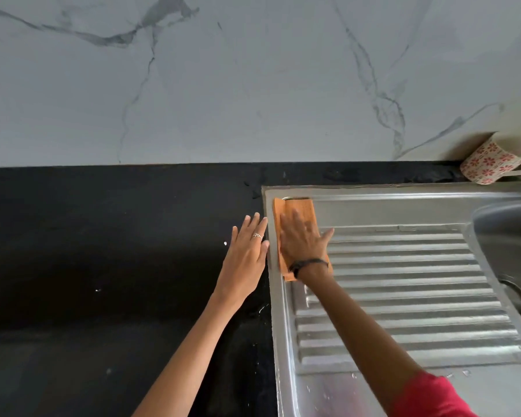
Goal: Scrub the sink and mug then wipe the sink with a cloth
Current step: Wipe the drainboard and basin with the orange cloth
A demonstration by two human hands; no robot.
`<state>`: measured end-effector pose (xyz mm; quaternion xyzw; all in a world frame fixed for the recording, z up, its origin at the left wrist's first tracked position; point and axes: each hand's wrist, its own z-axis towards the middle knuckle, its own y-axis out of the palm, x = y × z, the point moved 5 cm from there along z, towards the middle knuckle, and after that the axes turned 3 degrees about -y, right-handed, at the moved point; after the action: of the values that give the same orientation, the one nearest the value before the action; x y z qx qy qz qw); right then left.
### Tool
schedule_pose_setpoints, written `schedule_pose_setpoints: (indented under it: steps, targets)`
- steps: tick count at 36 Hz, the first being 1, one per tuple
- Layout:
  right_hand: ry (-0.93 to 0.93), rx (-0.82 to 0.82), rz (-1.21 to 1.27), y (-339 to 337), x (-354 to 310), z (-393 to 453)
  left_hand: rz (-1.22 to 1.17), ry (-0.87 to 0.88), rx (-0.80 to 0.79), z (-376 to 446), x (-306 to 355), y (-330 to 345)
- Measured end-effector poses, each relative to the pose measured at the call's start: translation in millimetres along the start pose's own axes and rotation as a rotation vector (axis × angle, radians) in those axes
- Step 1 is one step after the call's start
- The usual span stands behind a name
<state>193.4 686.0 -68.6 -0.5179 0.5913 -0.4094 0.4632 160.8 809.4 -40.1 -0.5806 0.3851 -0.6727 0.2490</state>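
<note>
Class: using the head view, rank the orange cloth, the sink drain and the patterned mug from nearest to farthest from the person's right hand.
From the right hand:
1. Orange cloth, flat under the palm on the sink's left rim.
2. Sink drain, in the basin at the right.
3. Patterned mug, far right corner, on its side.

black countertop (pixel 103 251) carries the steel sink (pixel 403 206), a floral mug (pixel 491 164) on its side.
</note>
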Motion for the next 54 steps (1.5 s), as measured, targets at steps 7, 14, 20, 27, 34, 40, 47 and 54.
schedule_pose_setpoints:
  steps: [7, 14, 20, 27, 34, 40, 47, 54]
  targets:
    - [-0.041, 0.084, -0.023, 26.2, 7.4, 4.0, 0.014, -0.036, -0.103, -1.6, -9.1, 7.8]
    - [-0.062, 0.090, 0.043, 16.5, 6.4, 29.2, 0.115, -0.035, -0.109, -7.2, -3.7, 17.3]
    - [-0.113, 0.090, 0.060, 15.7, 11.1, 32.7, 0.166, -0.032, -0.062, -17.1, 8.9, 17.2]
    - [-0.206, 0.086, 0.105, 11.1, 20.3, 28.6, 0.132, -0.157, -0.102, -25.0, 30.5, 33.6]
    - [-0.219, 0.102, 0.106, 5.2, 84.6, 28.0, 0.169, -0.191, -0.122, -18.5, 76.1, 62.7]
    - [-0.190, 0.107, 0.080, -4.8, 156.1, 28.1, 0.227, -0.173, -0.149, 0.2, 124.4, 101.0]
    - [-0.099, 0.150, 0.070, -9.8, 242.5, 27.7, 0.218, -0.101, -0.176, 29.8, 185.7, 146.6]
    - [-0.009, 0.176, 0.087, -14.9, 304.5, 27.1, 0.181, -0.035, -0.152, 46.9, 233.3, 181.0]
